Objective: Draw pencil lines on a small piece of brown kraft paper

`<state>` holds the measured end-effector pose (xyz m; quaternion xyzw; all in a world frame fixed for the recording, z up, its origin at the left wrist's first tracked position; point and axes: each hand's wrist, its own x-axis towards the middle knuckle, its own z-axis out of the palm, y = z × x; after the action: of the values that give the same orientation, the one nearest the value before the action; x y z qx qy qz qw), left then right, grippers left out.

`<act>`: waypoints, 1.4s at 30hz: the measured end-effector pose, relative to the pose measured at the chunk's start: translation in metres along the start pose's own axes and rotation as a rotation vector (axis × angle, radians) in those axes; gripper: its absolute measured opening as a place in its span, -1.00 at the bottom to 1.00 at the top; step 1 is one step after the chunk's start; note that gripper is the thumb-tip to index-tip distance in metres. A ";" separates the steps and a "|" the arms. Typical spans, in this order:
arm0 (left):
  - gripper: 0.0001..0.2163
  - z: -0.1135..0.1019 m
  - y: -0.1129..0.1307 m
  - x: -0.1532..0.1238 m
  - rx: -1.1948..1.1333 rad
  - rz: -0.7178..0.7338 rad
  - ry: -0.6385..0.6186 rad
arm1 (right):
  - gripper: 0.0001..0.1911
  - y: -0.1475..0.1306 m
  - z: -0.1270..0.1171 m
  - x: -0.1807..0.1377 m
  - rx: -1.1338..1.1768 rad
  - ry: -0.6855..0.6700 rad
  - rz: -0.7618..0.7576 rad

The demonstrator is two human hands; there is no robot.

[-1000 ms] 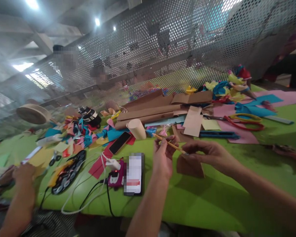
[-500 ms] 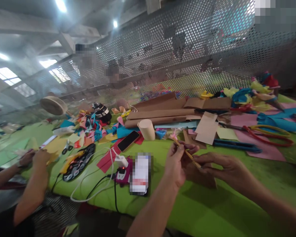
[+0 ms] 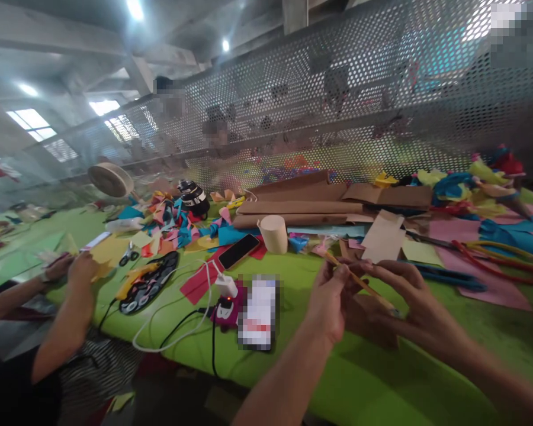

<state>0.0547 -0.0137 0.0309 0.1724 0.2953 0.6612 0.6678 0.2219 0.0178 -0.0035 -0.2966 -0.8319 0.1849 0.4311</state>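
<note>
Our left hand [image 3: 331, 302] pinches thin yellow stick [image 3: 363, 286] near upper end; our right hand [image 3: 415, 310] closed on lower end. Stick tilted above brown paper piece [image 3: 371, 331] on green worktop [image 3: 320, 378]. Phone [image 3: 257, 310] just left; co-worker's hands [image 3: 80, 267] far left.

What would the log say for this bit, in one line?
left hand: grips thin yellow stick | right hand: grips same stick | brown paper piece: under hands

our left hand [image 3: 331, 299] and right hand [image 3: 411, 302] meet at centre — fingers pinched, forearms converging from below.
</note>
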 end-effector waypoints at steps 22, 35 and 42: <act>-0.80 -0.028 0.018 -0.027 1.572 0.287 -0.529 | -0.58 -0.015 -0.047 0.013 0.781 0.239 0.756; -0.65 -0.034 0.003 -0.031 2.145 0.420 -0.723 | -0.73 0.009 -0.040 -0.004 0.523 0.221 0.781; -0.62 -0.030 0.005 -0.029 2.187 0.372 -0.779 | -0.70 0.009 -0.036 -0.009 0.404 0.091 0.811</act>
<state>0.0330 -0.0467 0.0160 0.8850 0.4518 0.0457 0.1025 0.2589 0.0210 0.0062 -0.5161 -0.5759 0.4842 0.4093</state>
